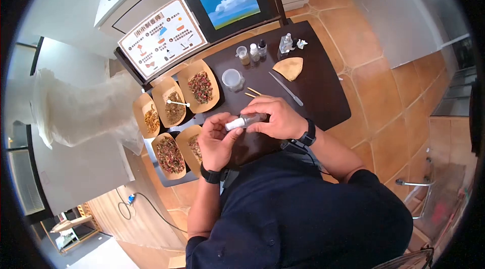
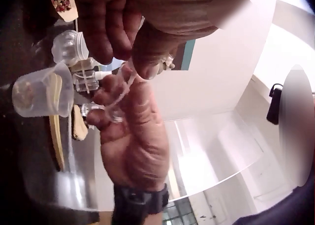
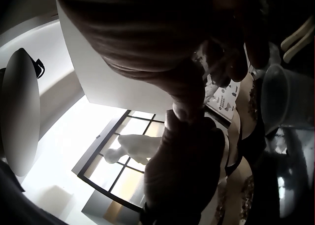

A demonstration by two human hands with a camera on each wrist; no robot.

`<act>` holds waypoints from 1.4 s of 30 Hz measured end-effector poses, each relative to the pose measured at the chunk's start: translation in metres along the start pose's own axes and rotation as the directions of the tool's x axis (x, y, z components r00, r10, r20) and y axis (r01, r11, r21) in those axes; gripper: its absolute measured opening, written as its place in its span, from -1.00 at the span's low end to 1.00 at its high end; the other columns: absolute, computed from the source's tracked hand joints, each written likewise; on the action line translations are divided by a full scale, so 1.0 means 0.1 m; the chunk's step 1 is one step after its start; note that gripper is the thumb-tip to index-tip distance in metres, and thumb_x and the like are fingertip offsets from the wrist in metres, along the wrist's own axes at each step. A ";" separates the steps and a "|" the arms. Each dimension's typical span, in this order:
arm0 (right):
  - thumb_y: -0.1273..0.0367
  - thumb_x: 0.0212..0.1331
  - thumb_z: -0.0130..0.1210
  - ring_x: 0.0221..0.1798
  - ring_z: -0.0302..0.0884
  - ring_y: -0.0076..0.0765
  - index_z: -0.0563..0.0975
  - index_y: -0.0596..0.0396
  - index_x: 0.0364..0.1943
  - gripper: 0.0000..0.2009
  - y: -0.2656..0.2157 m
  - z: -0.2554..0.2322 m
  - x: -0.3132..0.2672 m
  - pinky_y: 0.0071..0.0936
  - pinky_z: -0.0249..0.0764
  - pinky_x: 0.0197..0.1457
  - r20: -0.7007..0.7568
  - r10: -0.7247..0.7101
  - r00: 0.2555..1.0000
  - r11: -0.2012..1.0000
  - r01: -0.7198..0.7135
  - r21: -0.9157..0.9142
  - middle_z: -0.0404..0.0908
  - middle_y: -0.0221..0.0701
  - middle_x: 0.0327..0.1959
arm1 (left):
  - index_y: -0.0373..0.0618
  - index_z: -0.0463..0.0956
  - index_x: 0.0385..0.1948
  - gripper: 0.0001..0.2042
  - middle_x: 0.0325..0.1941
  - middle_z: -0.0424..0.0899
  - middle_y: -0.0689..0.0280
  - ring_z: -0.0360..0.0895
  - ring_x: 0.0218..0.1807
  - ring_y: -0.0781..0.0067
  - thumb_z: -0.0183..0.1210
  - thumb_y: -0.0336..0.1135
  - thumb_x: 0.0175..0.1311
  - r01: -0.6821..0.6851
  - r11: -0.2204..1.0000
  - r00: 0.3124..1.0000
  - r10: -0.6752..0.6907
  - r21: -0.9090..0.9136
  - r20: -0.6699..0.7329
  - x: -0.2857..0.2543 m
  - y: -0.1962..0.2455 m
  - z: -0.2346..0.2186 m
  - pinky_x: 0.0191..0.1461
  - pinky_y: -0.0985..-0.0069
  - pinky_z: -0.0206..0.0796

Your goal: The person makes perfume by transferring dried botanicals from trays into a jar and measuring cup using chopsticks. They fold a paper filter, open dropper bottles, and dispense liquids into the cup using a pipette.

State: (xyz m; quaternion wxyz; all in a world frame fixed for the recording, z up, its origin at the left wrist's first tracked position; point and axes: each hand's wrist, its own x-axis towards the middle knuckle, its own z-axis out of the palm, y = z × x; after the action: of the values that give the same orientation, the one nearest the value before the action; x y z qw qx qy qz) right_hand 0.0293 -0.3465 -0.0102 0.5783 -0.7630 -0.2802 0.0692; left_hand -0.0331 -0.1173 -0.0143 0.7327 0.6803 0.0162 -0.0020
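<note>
Over the near part of the dark table, both hands hold a small clear bottle with a white cap (image 1: 235,124). The left hand (image 1: 216,143) pinches the white cap end between thumb and fingers. From the other side the right hand (image 1: 284,118) grips the clear body (image 1: 255,118), thumb below and fingers above. The bottle lies tilted nearly flat between them. In the left wrist view the right hand (image 2: 135,141) curls its fingers round the clear plastic. Dark in the right wrist view, the left hand (image 3: 184,168) meets the right thumb, and the cap is mostly hidden.
Paper trays (image 1: 214,102) of dried petals and herbs stand at the left, one with a white spoon (image 1: 178,103). Beyond the hands are a lidded jar (image 1: 232,80), small bottles (image 1: 254,52), a glass bottle (image 1: 286,44), a tan pouch (image 1: 289,69) and a plastic cup (image 2: 64,94).
</note>
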 end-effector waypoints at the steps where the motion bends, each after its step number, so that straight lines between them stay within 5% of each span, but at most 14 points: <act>1: 0.33 0.10 0.57 0.06 0.75 -0.04 0.74 0.17 0.01 -0.60 0.01 -0.01 0.00 -0.19 0.64 0.15 0.005 -0.018 1.000 0.999 0.018 -0.050 0.78 -0.21 -0.01 | -0.28 0.52 0.22 -0.58 0.10 0.79 0.16 0.74 0.08 0.42 0.44 -0.62 0.38 0.012 0.999 1.000 -0.011 -0.034 0.021 0.00 0.04 0.01 0.21 0.44 0.63; 6: 0.36 0.01 0.61 0.08 0.72 -0.03 0.75 0.15 -0.03 -0.59 0.02 -0.17 0.05 -0.19 0.62 0.18 -0.113 -0.112 0.987 0.963 0.080 -0.257 0.77 -0.22 -0.03 | -0.28 0.55 0.22 -0.65 0.14 0.79 0.16 0.73 0.11 0.43 0.38 -0.56 0.47 0.044 0.995 0.999 -0.045 -0.084 -0.001 0.04 0.03 -0.02 0.26 0.46 0.60; 10: 0.39 0.08 0.58 0.01 0.71 -0.12 0.75 0.14 0.02 -0.60 0.15 -0.56 0.17 -0.22 0.63 0.12 -0.334 -0.157 0.929 0.912 0.006 -0.411 0.74 -0.29 -0.10 | -0.25 0.64 0.04 -0.85 -0.07 0.82 0.31 0.72 -0.07 0.60 0.32 -0.48 0.55 0.149 0.988 0.960 -0.154 -0.037 -0.235 0.06 -0.12 -0.12 0.10 0.58 0.59; 12: 0.40 0.25 0.50 -0.12 0.71 -0.29 0.63 0.10 0.32 -0.47 0.19 -0.73 0.22 -0.33 0.64 0.01 -0.481 -0.010 0.877 0.922 -0.178 -0.344 0.74 -0.29 -0.11 | -0.24 0.65 0.03 -0.87 -0.09 0.80 0.36 0.68 -0.12 0.64 0.31 -0.48 0.56 0.176 0.984 0.950 -0.169 0.005 -0.263 0.04 -0.15 -0.17 0.00 0.62 0.53; 15: 0.44 0.46 0.33 -0.26 0.65 -0.47 0.25 0.02 0.67 -0.25 0.27 -0.95 0.35 -0.46 0.64 -0.10 -0.518 -0.075 0.852 0.965 -0.070 -0.255 0.74 -0.32 -0.15 | -0.27 0.64 0.03 -0.84 -0.10 0.82 0.33 0.71 -0.11 0.65 0.32 -0.47 0.55 0.148 0.989 0.959 -0.141 0.008 -0.247 0.01 -0.17 -0.21 0.01 0.62 0.56; 19: 0.44 0.44 0.35 -0.14 0.66 -0.47 0.30 0.04 0.64 -0.28 0.30 -1.09 0.54 -0.47 0.63 -0.07 -0.526 -0.189 0.829 0.925 -0.031 -0.380 0.71 -0.35 -0.06 | -0.27 0.65 0.04 -0.83 -0.09 0.83 0.34 0.71 -0.11 0.65 0.33 -0.46 0.53 0.183 0.981 0.968 -0.167 0.070 -0.189 0.01 -0.19 -0.21 0.02 0.60 0.57; 22: 0.44 0.37 0.41 -0.10 0.66 -0.44 0.42 0.02 0.53 -0.34 0.43 -1.12 0.65 -0.44 0.63 -0.04 -0.510 -0.154 0.846 0.946 -0.023 -0.324 0.69 -0.35 -0.03 | -0.27 0.66 0.03 -0.83 -0.09 0.83 0.34 0.71 -0.12 0.65 0.34 -0.45 0.52 0.184 0.980 0.968 -0.166 0.078 -0.189 0.02 -0.23 -0.23 0.03 0.58 0.58; 25: 0.47 0.19 0.51 -0.09 0.66 -0.28 0.57 -0.05 0.32 -0.42 0.50 -1.12 0.74 -0.28 0.61 0.04 -0.483 -0.085 0.872 0.888 -0.154 -0.433 0.71 -0.35 -0.06 | -0.26 0.66 0.02 -0.83 -0.09 0.83 0.34 0.71 -0.13 0.65 0.34 -0.44 0.51 0.188 0.979 0.966 -0.169 0.082 -0.198 0.01 -0.21 -0.24 0.03 0.56 0.58; 29: 0.45 0.16 0.52 -0.06 0.66 -0.18 0.67 -0.02 0.19 -0.53 0.57 -1.16 0.84 -0.24 0.60 0.05 -0.422 -0.102 0.901 0.848 -0.143 -0.510 0.74 -0.32 -0.08 | -0.25 0.67 0.02 -0.83 -0.10 0.83 0.35 0.71 -0.14 0.65 0.34 -0.44 0.50 0.182 0.978 0.966 -0.159 0.099 -0.203 0.01 -0.22 -0.26 0.02 0.56 0.57; 31: 0.48 0.18 0.51 -0.09 0.70 -0.26 0.77 0.05 0.03 -0.68 0.67 -1.23 0.87 -0.31 0.61 0.05 -0.278 -0.277 0.920 0.728 0.012 -0.685 0.78 -0.34 -0.17 | -0.25 0.67 0.01 -0.83 -0.10 0.83 0.35 0.71 -0.14 0.65 0.34 -0.44 0.50 0.192 0.976 0.964 -0.168 0.105 -0.205 0.00 -0.20 -0.27 0.02 0.57 0.57; 38: 0.46 0.22 0.48 -0.08 0.72 -0.23 0.81 0.04 0.02 -0.72 0.85 -1.30 0.90 -0.31 0.61 0.04 -0.264 -0.269 0.926 0.713 0.007 -0.702 0.79 -0.30 -0.18 | -0.25 0.67 0.01 -0.85 -0.11 0.83 0.36 0.70 -0.15 0.65 0.33 -0.45 0.51 0.184 0.977 0.967 -0.160 0.108 -0.201 0.01 -0.20 -0.27 0.01 0.57 0.57; 40: 0.38 0.24 0.46 0.00 0.70 0.00 0.80 0.02 0.02 -0.73 0.81 -1.33 0.96 -0.17 0.61 0.08 -0.296 -0.152 0.943 0.814 -0.050 -0.579 0.77 -0.22 -0.11 | -0.26 0.67 0.02 -0.85 -0.10 0.82 0.36 0.70 -0.14 0.66 0.32 -0.46 0.52 0.182 0.976 0.963 -0.152 0.122 -0.223 0.03 -0.15 -0.28 0.01 0.58 0.56; 42: 0.37 0.24 0.46 -0.01 0.72 0.00 0.80 0.03 0.03 -0.72 0.70 -1.41 1.07 -0.16 0.62 0.09 -0.295 -0.153 0.943 0.811 -0.051 -0.583 0.78 -0.19 -0.09 | -0.26 0.66 0.03 -0.85 -0.09 0.82 0.37 0.69 -0.13 0.67 0.31 -0.47 0.53 0.184 0.973 0.957 -0.145 0.139 -0.250 0.06 -0.09 -0.29 0.02 0.59 0.56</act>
State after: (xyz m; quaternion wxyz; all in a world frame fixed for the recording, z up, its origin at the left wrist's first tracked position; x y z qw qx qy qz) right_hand 0.2036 -0.4233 -0.0057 0.3568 -0.8959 -0.2082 -0.1635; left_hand -0.0275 -0.0891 -0.0253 0.6654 0.7288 0.1606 0.0172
